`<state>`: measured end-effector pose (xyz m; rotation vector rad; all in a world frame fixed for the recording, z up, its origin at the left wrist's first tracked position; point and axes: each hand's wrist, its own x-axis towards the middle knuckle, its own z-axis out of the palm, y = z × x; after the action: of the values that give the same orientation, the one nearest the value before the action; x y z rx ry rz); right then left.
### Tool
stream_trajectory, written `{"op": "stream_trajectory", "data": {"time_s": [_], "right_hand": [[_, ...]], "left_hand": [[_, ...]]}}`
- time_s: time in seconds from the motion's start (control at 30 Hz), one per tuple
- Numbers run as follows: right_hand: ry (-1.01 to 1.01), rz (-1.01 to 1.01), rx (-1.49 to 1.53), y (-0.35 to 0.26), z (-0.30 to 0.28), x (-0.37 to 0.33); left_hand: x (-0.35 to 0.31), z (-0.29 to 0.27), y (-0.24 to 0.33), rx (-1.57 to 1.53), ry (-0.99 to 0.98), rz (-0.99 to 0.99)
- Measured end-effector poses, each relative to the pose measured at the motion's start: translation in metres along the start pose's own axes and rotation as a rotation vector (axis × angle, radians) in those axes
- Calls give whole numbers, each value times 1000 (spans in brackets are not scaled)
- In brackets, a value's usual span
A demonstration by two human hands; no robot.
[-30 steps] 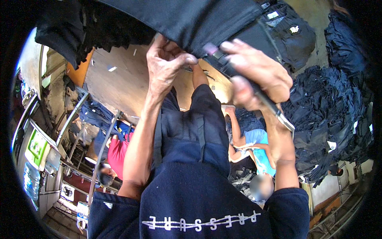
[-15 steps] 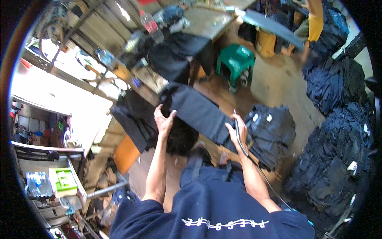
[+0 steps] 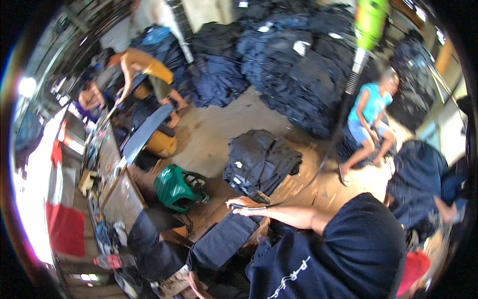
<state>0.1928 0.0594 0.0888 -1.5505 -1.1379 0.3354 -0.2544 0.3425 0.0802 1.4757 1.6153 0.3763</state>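
My right hand is closed around a slim, pen-like rotary tool, above the right end of a long board covered with black cloth. A dark flexible shaft runs from the tool up to a hanging lime-green motor. My left hand is beside the other end of the cloth, close to the lower edge of the view. Its fingers look apart and hold nothing that I can make out. The cloth resembles a trouser leg and lies flat over the board.
Ahead stand a green plastic stool and a stack of dark garments. A worktable is on the left. Large dark cloth heaps line the back. A seated person is at right; another bends at far left.
The view has swung right, bringing the green motor and the seated person into sight. The tool is still in my right hand. My left hand now appears lower, close to the picture's bottom edge.
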Motion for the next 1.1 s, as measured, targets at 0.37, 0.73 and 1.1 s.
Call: {"op": "stream_trajectory", "data": {"time_s": [0.37, 0.73, 1.1], "right_hand": [[57, 380, -169, 31, -166, -39], [719, 308, -829, 9, -412, -174], [430, 711, 9, -13, -216, -190]], "left_hand": [[-62, 69, 108, -247, -502, -116], [-305, 473, 151, -421, -642, 225], [-238, 331, 74, 313, -465, 119]]}}
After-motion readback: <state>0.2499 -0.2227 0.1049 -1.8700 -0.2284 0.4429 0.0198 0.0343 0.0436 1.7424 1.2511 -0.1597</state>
